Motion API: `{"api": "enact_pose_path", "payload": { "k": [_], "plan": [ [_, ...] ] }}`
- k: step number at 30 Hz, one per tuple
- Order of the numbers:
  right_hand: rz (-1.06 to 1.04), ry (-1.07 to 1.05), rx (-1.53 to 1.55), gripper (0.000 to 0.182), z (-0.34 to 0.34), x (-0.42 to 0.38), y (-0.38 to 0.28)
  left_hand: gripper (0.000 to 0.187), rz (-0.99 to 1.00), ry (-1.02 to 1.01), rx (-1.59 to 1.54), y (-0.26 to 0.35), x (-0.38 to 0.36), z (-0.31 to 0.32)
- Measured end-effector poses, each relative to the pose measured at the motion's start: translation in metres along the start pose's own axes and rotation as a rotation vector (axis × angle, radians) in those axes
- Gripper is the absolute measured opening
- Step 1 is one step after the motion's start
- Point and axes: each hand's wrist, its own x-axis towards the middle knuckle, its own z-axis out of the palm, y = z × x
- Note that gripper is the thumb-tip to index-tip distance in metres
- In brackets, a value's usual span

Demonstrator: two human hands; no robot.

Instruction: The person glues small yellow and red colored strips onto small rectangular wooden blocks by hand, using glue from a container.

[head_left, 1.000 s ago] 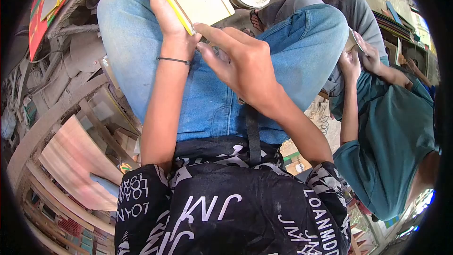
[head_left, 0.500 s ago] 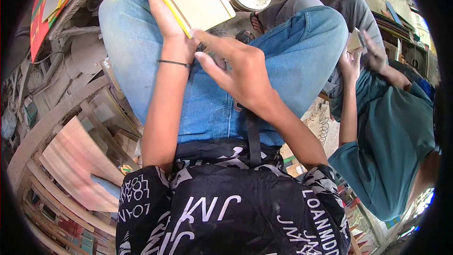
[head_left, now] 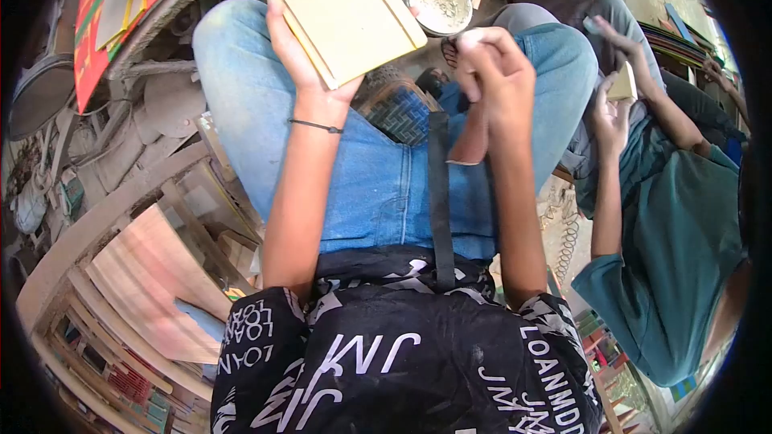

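Note:
My left hand [head_left: 310, 68] is closed around the edges of a flat, square wooden panel [head_left: 346, 20] with pale faces and yellow edges. Thin dark lines run along two sides of its upper face. Right of the panel and apart from it, my right hand [head_left: 503, 72] is raised over my thigh with its fingers curled. A brown curled sheet [head_left: 471, 141], perhaps sandpaper, hangs below that palm and seems held in the hand. Its upper part is hidden by the fingers.
A bucket [head_left: 412, 14] with whitish paste or powder stands beyond the panel. At right a co-worker in a green shirt [head_left: 655, 241] holds a small pale block [head_left: 622, 82]. A curved wooden frame [head_left: 88, 241] and a board [head_left: 153, 281] lie at left.
My right hand has drawn away from the panel's near corner, to the right and up, its fingers curling. The panel shows more fully, slightly lower and further right in view.

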Motion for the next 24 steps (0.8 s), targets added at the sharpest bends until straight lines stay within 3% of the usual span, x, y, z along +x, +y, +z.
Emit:
{"api": "enact_pose_path", "payload": {
  "k": [5, 6, 7, 9, 12, 17, 20, 24],
  "plan": [
    [-0.080, -0.092, 0.109, 0.010, -0.032, 0.023, -0.008, 0.088, -0.035, -0.080, -0.032, 0.001, 0.005, -0.018],
    [-0.087, -0.093, 0.119, 0.010, -0.034, 0.028, -0.011, 0.076, -0.034, -0.066, 0.035, 0.002, 0.003, -0.021],
    [-0.106, -0.085, 0.112, 0.013, -0.037, 0.035, -0.016, 0.076, -0.035, -0.070, 0.046, 0.002, 0.002, -0.021],
    [-0.131, -0.077, 0.115, 0.016, -0.044, 0.051, -0.024, 0.061, 0.164, 0.232, 0.312, 0.003, 0.000, -0.021],
    [-0.166, -0.004, 0.034, 0.019, -0.047, 0.067, -0.029, 0.048, 0.204, 0.296, 0.371, 0.007, 0.002, -0.030],
    [-0.156, 0.016, -0.056, 0.017, -0.040, 0.048, -0.021, 0.048, 0.244, 0.316, 0.403, 0.013, 0.001, -0.016],
    [-0.007, -0.056, 0.054, 0.012, -0.040, 0.035, -0.015, 0.048, 0.294, 0.328, 0.446, 0.014, 0.002, -0.002],
    [-0.064, -0.054, -0.005, 0.016, -0.028, 0.034, -0.018, 0.051, 0.294, 0.339, 0.437, 0.015, 0.001, 0.014]
  ]
}}
